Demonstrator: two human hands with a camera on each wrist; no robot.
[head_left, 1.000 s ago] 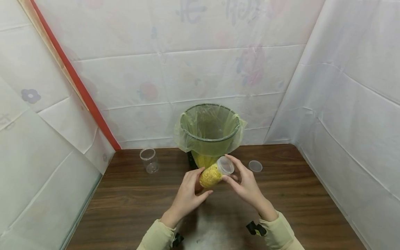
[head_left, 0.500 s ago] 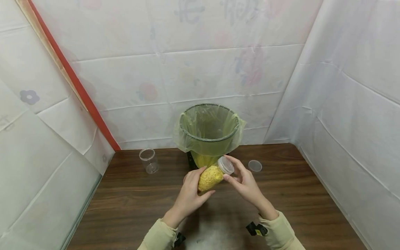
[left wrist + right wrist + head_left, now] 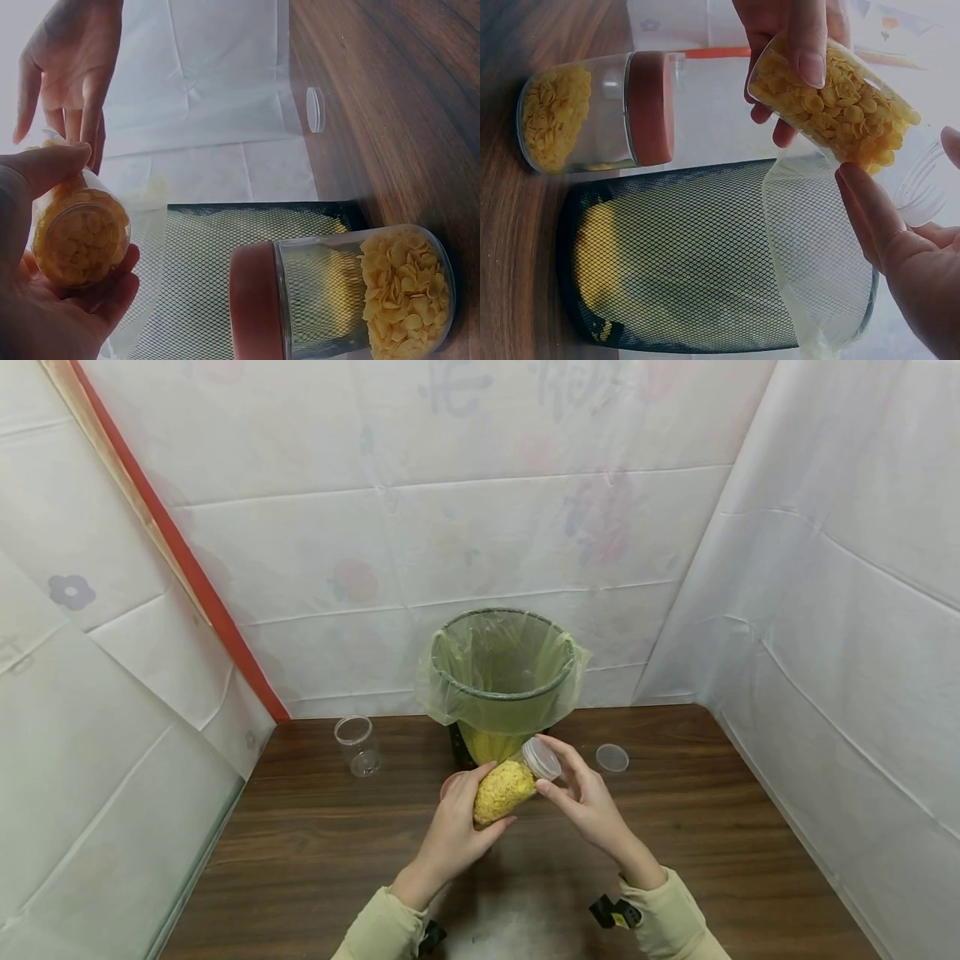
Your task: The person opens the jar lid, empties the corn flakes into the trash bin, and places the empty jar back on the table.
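Observation:
My left hand (image 3: 452,824) grips the lower part of a clear jar of yellow flakes (image 3: 504,791), its thumb on one side and fingers on the other. The jar is tilted up to the right, above the table. My right hand (image 3: 588,797) holds its clear, ridged top end (image 3: 542,758) between thumb and fingers. Whether that end is a lid or the bare neck, I cannot tell. A second jar of flakes (image 3: 559,120) with a reddish-brown lid (image 3: 651,109) stands upright on the table; my left hand mostly hides it in the head view.
Behind the hands stands a dark mesh bin (image 3: 690,262) lined with a pale yellow-green bag (image 3: 510,714). An empty clear cup-like container (image 3: 358,747) stands at the left back. A flat translucent lid (image 3: 612,758) lies on the right of the wooden table (image 3: 315,860). White sheeting walls surround it.
The held jar has turned so its top shows more side-on, and its base has dropped slightly. The reddish lid now peeks out left of my left hand. Both hands keep their hold.

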